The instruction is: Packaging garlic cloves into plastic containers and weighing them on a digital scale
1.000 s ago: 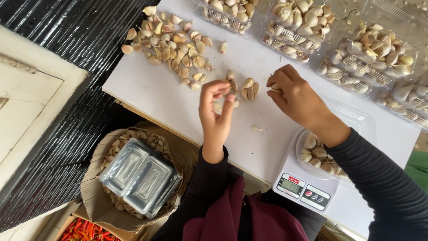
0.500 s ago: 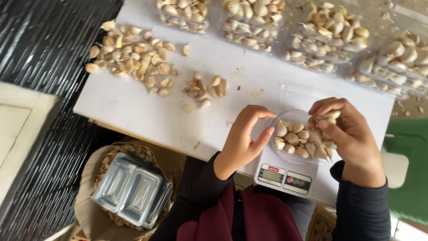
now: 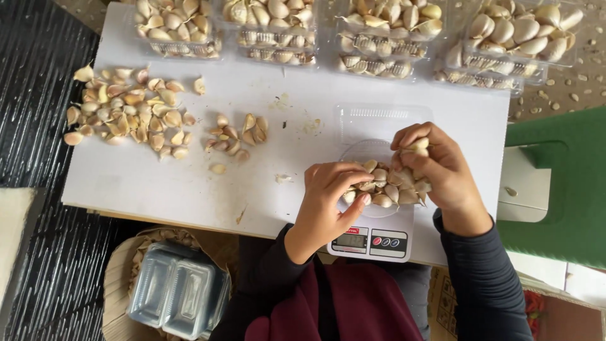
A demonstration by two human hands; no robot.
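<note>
Here, garlic cloves are heaped in a clear tray on the kitchen scale, at the near edge of the white board. The heap is touched by the curled fingers of the left hand; one clove is pinched in the right hand. Loose cloves lie well apart.

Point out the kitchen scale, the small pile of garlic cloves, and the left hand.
kitchen scale point(image 3: 369, 242), head view, on its front display panel.
small pile of garlic cloves point(image 3: 237, 136), head view, on a middle clove.
left hand point(image 3: 328, 196), head view, on its back.
</note>
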